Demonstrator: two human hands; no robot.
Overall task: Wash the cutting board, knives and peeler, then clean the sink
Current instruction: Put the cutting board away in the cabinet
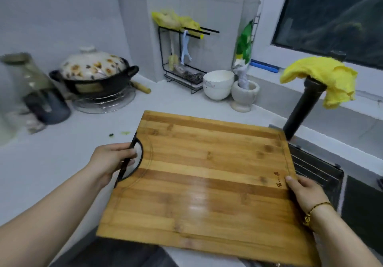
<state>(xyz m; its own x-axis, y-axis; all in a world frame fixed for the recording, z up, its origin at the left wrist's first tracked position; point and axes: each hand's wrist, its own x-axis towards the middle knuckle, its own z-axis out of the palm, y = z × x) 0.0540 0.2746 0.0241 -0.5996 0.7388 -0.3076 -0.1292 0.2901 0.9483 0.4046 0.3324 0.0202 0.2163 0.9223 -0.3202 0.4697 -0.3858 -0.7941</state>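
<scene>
A large bamboo cutting board point(207, 179) is held level above the white counter's edge, its far right corner reaching over the sink point(323, 173). My left hand point(112, 161) grips the black half-round handle on the board's left edge, fingers curled through it. My right hand point(304, 192) holds the board's right edge, thumb on top by the printed mark. The board's top looks bare and shiny. No knives or peeler are visible.
A black faucet point(304, 103) draped with a yellow cloth point(325, 76) stands behind the sink. On the counter are a flowered clay pot point(95, 74), a black wire rack point(182, 59), a white bowl point(217, 84), a stone mortar point(244, 95) and green scraps point(124, 133).
</scene>
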